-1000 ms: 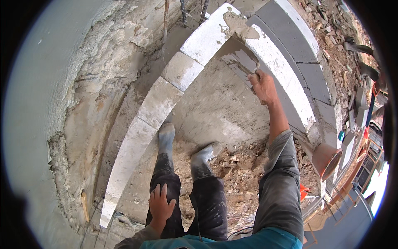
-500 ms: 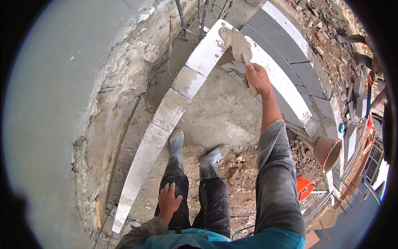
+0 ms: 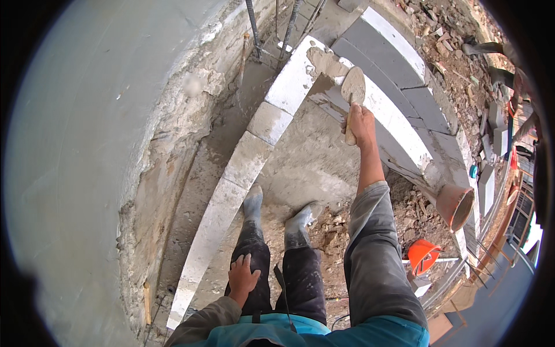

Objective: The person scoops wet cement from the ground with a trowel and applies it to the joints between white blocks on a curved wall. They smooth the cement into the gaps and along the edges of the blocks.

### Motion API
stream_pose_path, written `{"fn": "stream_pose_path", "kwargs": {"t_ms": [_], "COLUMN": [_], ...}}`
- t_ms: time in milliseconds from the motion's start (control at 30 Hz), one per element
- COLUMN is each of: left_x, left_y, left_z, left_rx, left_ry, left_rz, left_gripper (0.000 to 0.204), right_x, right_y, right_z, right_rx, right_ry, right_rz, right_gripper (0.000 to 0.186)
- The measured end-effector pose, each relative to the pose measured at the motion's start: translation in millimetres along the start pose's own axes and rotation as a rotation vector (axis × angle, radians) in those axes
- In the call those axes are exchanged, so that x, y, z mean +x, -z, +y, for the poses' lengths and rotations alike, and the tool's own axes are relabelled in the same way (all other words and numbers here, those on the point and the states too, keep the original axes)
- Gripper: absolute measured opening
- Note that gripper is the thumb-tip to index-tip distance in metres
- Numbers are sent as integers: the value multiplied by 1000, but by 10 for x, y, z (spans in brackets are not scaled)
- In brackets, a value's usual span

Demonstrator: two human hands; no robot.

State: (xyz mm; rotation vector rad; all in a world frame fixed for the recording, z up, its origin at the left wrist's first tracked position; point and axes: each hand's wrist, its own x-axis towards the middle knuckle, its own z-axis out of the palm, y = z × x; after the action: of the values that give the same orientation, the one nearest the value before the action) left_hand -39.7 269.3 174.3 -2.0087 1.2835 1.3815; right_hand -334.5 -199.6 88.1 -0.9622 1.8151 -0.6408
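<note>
My right hand (image 3: 362,124) is closed round the handle of a mortar-coated trowel (image 3: 353,87). The trowel's blade lies over the top of the white block wall (image 3: 388,109), just right of the far corner. Beside the blade, wet grey mortar (image 3: 326,61) is spread across that corner where two rows of blocks meet. A second row of blocks (image 3: 247,157) runs from the corner down to the near left. My left hand (image 3: 243,280) rests on my left thigh with its fingers apart, holding nothing.
A rough concrete wall (image 3: 173,124) stands at left, with steel bars (image 3: 253,29) upright at the far end. To the right are larger grey blocks (image 3: 399,63), a mortar-stained bucket (image 3: 454,207) on the wall and an orange container (image 3: 423,257). Rubble (image 3: 332,231) lies by my boots.
My right hand has drawn the trowel slightly right and nearer, off the corner mortar along the right-hand wall. My left hand stays on my thigh. The view has shifted a little.
</note>
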Motion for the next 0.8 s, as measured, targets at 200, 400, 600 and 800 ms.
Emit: {"fn": "stream_pose_path", "kwargs": {"t_ms": [200, 400, 600, 800], "left_x": [74, 82, 122, 141], "left_y": [21, 57, 55, 43], "left_z": [-40, -81, -58, -72], "left_rx": [29, 28, 61, 74], "left_ry": [-50, -38, -24, -34], "left_rz": [23, 0, -33, -33], "left_gripper": [72, 72, 72, 72], "right_x": [-161, -583, -879, -1219], "right_y": [-622, -755, -507, -594], "right_z": [-171, -197, -44, 310], "right_rx": [137, -97, -68, 505], "right_ry": [-8, 107, -45, -181], "right_rz": [-169, -357, -492, -355], "right_gripper": [38, 42, 42, 38]}}
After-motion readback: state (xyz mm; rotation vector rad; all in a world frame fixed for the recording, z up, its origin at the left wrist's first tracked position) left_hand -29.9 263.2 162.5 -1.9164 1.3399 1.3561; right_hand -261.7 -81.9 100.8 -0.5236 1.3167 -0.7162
